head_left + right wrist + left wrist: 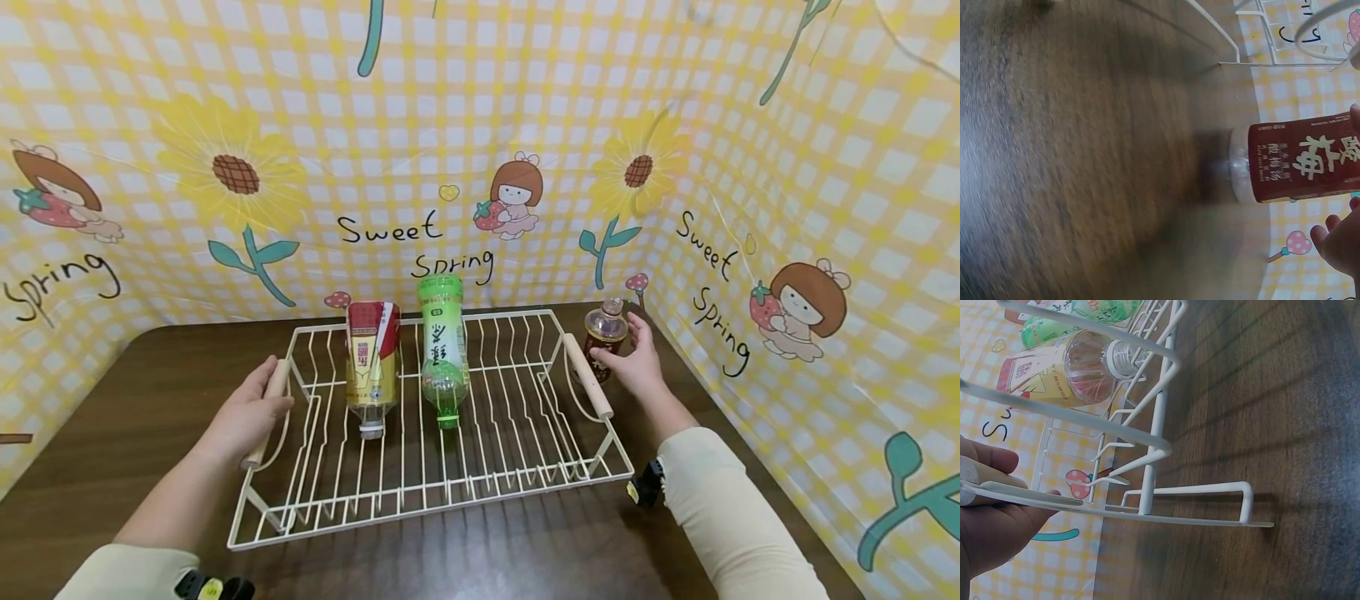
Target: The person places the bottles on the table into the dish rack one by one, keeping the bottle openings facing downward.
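My left hand [247, 421] grips the left wooden handle [277, 380] of a cream wire dish rack [431, 509]. To the right of the rack, my right hand [637, 360] holds a dark-red-labelled drink bottle [603, 332] upright, thumb in front and fingers behind. Its label [1304, 159] and clear base show in the right wrist view, close over the brown tabletop. Two bottles lie on the rack with their caps toward me: one red and yellow [372, 354] with a white cap, the other green [442, 325] with a green cap.
The rack's right wooden handle [588, 375] stands just left of the right hand. Under everything is a dark brown table [150, 375]. Yellow checked cloth [330, 125] with flowers and cartoon figures hangs behind and at the sides. Black straps [647, 483] circle both wrists.
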### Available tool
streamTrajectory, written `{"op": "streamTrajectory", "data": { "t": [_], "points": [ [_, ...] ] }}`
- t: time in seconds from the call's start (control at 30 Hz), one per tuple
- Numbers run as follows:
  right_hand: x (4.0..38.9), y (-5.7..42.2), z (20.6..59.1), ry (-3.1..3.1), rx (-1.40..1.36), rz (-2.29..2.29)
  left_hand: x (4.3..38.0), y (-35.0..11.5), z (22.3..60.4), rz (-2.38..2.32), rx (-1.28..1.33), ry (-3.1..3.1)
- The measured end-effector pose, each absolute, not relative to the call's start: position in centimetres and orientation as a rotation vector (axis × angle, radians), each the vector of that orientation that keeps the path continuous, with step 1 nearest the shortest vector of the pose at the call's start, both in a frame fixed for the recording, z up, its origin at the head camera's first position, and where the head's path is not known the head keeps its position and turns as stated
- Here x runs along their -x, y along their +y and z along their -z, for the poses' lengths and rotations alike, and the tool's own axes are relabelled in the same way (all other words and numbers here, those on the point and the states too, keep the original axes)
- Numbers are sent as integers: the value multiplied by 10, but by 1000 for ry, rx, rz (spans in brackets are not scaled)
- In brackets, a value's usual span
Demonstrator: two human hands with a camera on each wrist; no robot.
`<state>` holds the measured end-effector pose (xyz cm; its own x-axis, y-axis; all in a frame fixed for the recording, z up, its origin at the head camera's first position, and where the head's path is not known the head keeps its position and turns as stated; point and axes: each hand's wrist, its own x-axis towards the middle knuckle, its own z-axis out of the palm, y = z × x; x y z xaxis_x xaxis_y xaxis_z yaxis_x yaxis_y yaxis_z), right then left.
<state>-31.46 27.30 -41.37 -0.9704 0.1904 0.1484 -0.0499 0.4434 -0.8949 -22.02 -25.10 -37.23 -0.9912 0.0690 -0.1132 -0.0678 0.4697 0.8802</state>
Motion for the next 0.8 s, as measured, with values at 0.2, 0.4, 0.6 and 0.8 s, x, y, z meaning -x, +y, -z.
{"op": "streamTrajectory", "data": {
  "t": [0.2, 0.4, 0.6, 0.8],
  "points": [
    [315, 268, 418, -2447, 184, -1589, 219, -252, 373, -1559, 3, 2569],
    [318, 263, 421, -2375, 222, -1631, 218, -252, 374, -1562, 3, 2567],
    [321, 259, 425, -2315, 225, -1649, 219, -252, 373, -1544, 9, 2583],
    [323, 258, 430, -2288, 231, -1643, 219, -251, 373, -1535, 22, 2582]
  ]
}}
